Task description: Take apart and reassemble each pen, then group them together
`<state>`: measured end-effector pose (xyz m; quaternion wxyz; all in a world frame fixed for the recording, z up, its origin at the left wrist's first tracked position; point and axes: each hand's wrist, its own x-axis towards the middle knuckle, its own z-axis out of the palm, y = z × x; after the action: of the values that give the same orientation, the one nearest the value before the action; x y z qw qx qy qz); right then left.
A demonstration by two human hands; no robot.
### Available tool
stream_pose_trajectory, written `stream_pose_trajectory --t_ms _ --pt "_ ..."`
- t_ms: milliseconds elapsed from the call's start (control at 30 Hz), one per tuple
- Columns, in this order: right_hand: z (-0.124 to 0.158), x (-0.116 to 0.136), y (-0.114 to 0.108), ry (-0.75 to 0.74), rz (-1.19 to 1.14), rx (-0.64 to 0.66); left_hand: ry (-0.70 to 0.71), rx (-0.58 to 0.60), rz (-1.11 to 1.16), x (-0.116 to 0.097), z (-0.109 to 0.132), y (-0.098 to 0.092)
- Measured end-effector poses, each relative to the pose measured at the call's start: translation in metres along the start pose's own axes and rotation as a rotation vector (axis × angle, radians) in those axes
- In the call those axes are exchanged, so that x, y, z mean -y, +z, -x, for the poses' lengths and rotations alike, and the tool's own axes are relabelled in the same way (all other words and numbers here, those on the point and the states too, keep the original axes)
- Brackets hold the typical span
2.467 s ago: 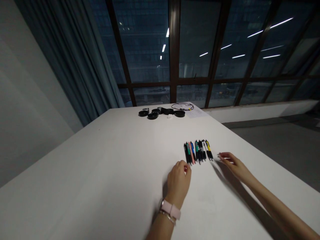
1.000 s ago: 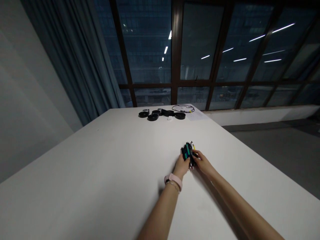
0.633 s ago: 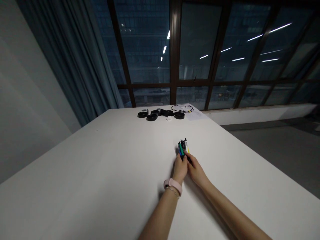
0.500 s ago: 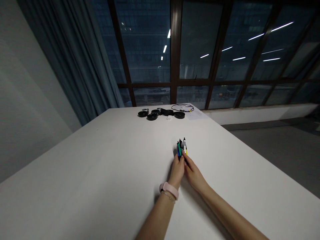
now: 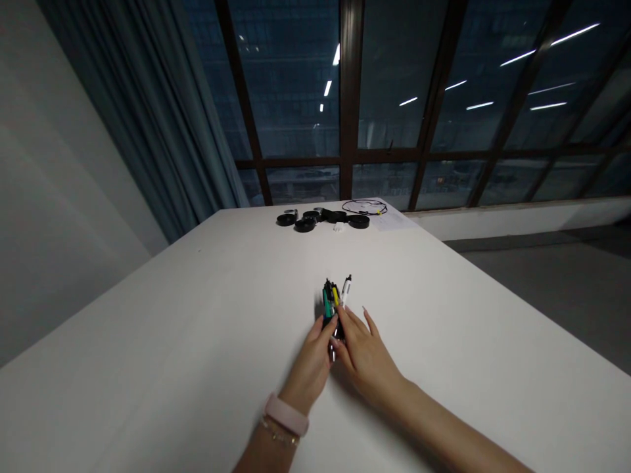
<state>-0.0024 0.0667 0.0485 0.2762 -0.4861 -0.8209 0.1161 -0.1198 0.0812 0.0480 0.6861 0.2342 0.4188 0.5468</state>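
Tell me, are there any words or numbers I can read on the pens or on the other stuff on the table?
None can be read.
Pens, bunched between the left hand and right hand: any print is too small and dark to read.
Sheet of paper at the far end of the table: too far and blurred to tell.
Black round things and cable: no lettering shows.

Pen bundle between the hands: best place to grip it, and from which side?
Grip the pen bundle around its near half, probably closing in from left and right as the left hand and right hand do. The pens lie parallel, pointing away, so a sideways squeeze keeps them together.
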Motion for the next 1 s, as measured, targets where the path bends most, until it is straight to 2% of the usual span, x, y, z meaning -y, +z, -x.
stream_pose_trajectory --t_ms 100,267,533,733,867,1000 --pt "-0.002 0.01 -0.003 -0.045 0.051 0.033 -0.041 -0.007 -0.005 -0.006 0.009 -0.009" --pt "-0.006 0.024 0.002 -0.054 0.052 0.046 -0.095 -0.102 0.002 -0.015 0.02 -0.026" --pt "-0.009 0.044 0.014 -0.042 -0.124 0.122 0.033 -0.175 0.031 -0.022 0.028 -0.054" --pt "-0.005 0.054 0.02 -0.092 -0.208 0.192 0.104 -0.244 0.0 -0.031 0.028 -0.071" --pt "0.008 0.047 0.011 -0.074 -0.215 0.209 0.092 -0.33 -0.065 -0.047 0.028 -0.091" --pt "0.032 0.018 -0.005 -0.02 -0.183 0.193 0.109 -0.393 -0.249 -0.084 0.028 -0.132"
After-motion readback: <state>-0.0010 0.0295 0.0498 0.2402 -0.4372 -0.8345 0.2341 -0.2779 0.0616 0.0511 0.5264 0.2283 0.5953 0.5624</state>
